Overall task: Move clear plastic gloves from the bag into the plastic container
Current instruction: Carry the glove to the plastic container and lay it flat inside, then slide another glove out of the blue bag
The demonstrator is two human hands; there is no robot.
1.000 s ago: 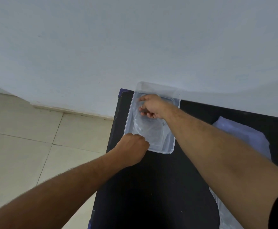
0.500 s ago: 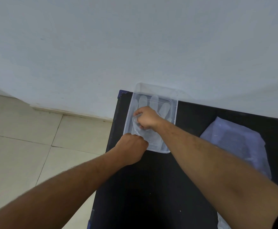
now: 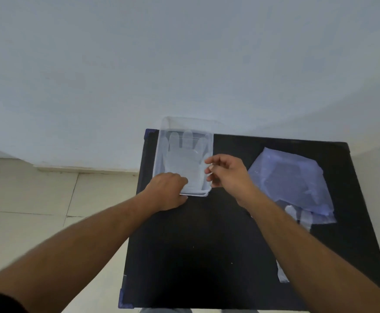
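Note:
A clear plastic container (image 3: 163, 141) stands at the far left of the black table. A clear glove (image 3: 183, 157) lies flat inside it, fingers pointing to the wall. My left hand (image 3: 167, 190) is closed over the container's near left corner. My right hand (image 3: 226, 171) hovers just right of the container, fingers apart and holding nothing. The pale blue plastic bag (image 3: 295, 177) lies on the right of the table. More clear gloves (image 3: 299, 216) stick out from its near end, partly hidden by my right forearm.
The black table (image 3: 195, 256) stands against a pale wall (image 3: 184, 64). A tiled floor (image 3: 37, 211) lies to its left. The table's left edge runs close beside the container.
My right hand has come out of the container and moved right, leaving the glove lying flat inside. My left hand has stayed on the container's near corner.

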